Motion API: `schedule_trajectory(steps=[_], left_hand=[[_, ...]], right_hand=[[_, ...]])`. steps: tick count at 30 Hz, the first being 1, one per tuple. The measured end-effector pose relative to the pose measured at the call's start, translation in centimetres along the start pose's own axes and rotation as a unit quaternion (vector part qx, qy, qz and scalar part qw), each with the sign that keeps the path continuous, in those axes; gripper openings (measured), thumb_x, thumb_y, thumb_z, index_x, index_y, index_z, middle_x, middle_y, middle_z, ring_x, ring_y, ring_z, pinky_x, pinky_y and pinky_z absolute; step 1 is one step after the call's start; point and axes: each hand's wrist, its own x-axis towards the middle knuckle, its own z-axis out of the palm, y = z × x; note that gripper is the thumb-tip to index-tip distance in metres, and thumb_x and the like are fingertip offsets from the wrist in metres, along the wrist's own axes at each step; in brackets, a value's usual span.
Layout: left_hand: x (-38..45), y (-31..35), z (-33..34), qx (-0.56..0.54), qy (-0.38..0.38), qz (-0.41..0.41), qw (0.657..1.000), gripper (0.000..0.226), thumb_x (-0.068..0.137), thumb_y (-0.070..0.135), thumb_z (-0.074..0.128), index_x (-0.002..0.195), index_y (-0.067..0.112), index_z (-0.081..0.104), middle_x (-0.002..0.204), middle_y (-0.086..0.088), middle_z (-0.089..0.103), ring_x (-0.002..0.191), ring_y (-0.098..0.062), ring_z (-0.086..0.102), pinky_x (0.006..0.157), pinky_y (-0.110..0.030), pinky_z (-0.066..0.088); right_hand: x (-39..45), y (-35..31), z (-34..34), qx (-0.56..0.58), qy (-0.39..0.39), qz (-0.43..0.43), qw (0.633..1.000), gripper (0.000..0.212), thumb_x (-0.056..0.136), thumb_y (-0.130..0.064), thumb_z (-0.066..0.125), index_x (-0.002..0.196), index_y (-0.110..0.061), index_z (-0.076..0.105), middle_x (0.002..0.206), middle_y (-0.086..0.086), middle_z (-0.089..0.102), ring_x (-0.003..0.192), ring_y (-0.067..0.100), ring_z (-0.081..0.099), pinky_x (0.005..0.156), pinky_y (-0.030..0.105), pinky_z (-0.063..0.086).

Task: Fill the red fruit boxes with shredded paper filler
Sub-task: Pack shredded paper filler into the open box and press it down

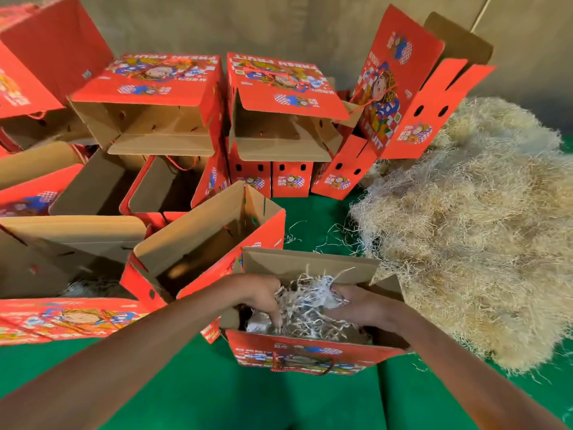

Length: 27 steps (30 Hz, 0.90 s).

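Note:
An open red fruit box (310, 355) stands on the green cloth right in front of me, flaps up. Both hands are inside it. My left hand (263, 297) and my right hand (356, 305) press on a clump of pale shredded paper filler (305, 305) from either side, fingers curled into the strands. The box's bottom is mostly hidden by the filler and my hands. A big loose heap of shredded filler (471, 231) lies to the right of the box.
Just left of it stands another open red box (204, 243), tilted, with no filler seen in it. Several more open red boxes (155, 119) are stacked behind and to the left. Green cloth (217, 392) covers the near floor; a tan wall stands at the back.

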Motion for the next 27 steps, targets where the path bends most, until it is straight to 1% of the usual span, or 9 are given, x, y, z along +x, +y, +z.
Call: schedule_trajectory(steps=[3, 6, 11, 13, 16, 19, 22, 25, 27], left_hand=[[0.2, 0.8, -0.6, -0.026, 0.011, 0.055, 0.998, 0.1, 0.075, 0.052, 0.081, 0.154, 0.02, 0.029, 0.159, -0.003, 0.034, 0.138, -0.026, 0.041, 0.103, -0.032, 0.038], [1.1, 1.7, 0.0, -0.093, 0.009, 0.107, 0.99, 0.082, 0.078, 0.05, 0.081, 0.144, 0.022, 0.042, 0.142, 0.002, 0.052, 0.115, -0.018, 0.053, 0.085, -0.025, 0.044], [3.5, 2.0, 1.6, -0.035, 0.026, 0.053, 0.998, 0.039, 0.098, 0.03, 0.06, 0.127, 0.004, 0.054, 0.081, -0.001, 0.055, 0.066, -0.014, 0.049, 0.051, -0.026, 0.036], [4.2, 1.8, 1.5, -0.018, 0.031, 0.027, 0.999, 0.037, 0.103, 0.027, 0.05, 0.126, -0.002, 0.055, 0.073, -0.002, 0.05, 0.062, -0.016, 0.047, 0.049, -0.026, 0.035], [5.5, 2.2, 2.2, 0.03, 0.016, -0.012, 0.999, 0.04, 0.106, 0.027, 0.038, 0.125, -0.002, 0.058, 0.097, -0.014, 0.059, 0.082, -0.024, 0.055, 0.074, -0.031, 0.047], [6.2, 1.6, 3.2, 0.058, 0.032, -0.041, 0.997, 0.038, 0.101, 0.03, 0.045, 0.127, 0.006, 0.06, 0.127, -0.013, 0.062, 0.087, -0.021, 0.052, 0.084, -0.032, 0.044], [6.2, -0.5, 4.1, 0.084, 0.034, -0.062, 0.994, 0.03, 0.096, 0.021, 0.05, 0.121, 0.01, 0.064, 0.123, -0.011, 0.065, 0.068, -0.016, 0.049, 0.077, -0.031, 0.045], [5.7, -1.3, 4.6, 0.058, 0.048, -0.108, 0.991, 0.029, 0.097, 0.011, 0.047, 0.12, 0.005, 0.064, 0.122, -0.014, 0.065, 0.07, -0.02, 0.052, 0.084, -0.036, 0.049], [5.4, -0.7, 4.7, 0.077, 0.058, -0.106, 0.99, 0.031, 0.094, -0.003, 0.048, 0.12, -0.001, 0.065, 0.121, -0.017, 0.066, 0.087, -0.023, 0.064, 0.087, -0.037, 0.051]], right_hand=[[0.4, -0.8, 0.0, -0.044, -0.013, -0.034, 0.998, 0.077, 0.09, -0.024, 0.071, 0.153, -0.015, 0.029, 0.155, 0.008, 0.038, 0.135, 0.02, 0.044, 0.111, 0.035, 0.037], [1.3, -1.5, 0.9, -0.053, -0.016, -0.066, 0.996, 0.034, 0.092, -0.009, 0.065, 0.122, -0.022, 0.055, 0.113, 0.013, 0.065, 0.084, 0.015, 0.062, 0.08, 0.042, 0.056], [2.3, -0.5, 0.7, -0.02, 0.006, -0.061, 0.998, 0.056, 0.091, -0.006, 0.063, 0.141, -0.022, 0.044, 0.097, 0.01, 0.065, 0.062, 0.009, 0.055, 0.057, 0.024, 0.047], [2.5, 0.1, 0.5, -0.093, 0.007, -0.081, 0.992, 0.051, 0.09, -0.014, 0.067, 0.136, -0.024, 0.047, 0.112, 0.004, 0.065, 0.086, 0.012, 0.066, 0.077, 0.029, 0.056], [3.2, 0.2, 1.2, -0.207, -0.004, -0.11, 0.972, 0.054, 0.092, -0.029, 0.069, 0.141, -0.02, 0.046, 0.139, 0.003, 0.057, 0.127, 0.021, 0.053, 0.111, 0.031, 0.037], [4.1, 0.4, 2.1, -0.239, 0.019, -0.106, 0.965, 0.036, 0.094, -0.031, 0.063, 0.129, -0.021, 0.06, 0.132, 0.004, 0.065, 0.122, 0.02, 0.06, 0.105, 0.03, 0.042], [4.2, 1.4, 1.7, -0.326, 0.058, -0.059, 0.942, 0.024, 0.097, -0.018, 0.052, 0.113, -0.008, 0.067, 0.116, 0.016, 0.071, 0.108, 0.029, 0.068, 0.088, 0.037, 0.053], [4.1, 1.8, 1.7, -0.349, 0.079, -0.054, 0.932, 0.026, 0.097, -0.006, 0.044, 0.112, -0.003, 0.065, 0.116, 0.02, 0.068, 0.106, 0.033, 0.068, 0.087, 0.041, 0.053], [4.0, 1.8, 1.9, -0.358, 0.094, -0.058, 0.927, 0.025, 0.098, -0.007, 0.043, 0.112, -0.004, 0.063, 0.117, 0.02, 0.067, 0.106, 0.034, 0.067, 0.086, 0.042, 0.052]])
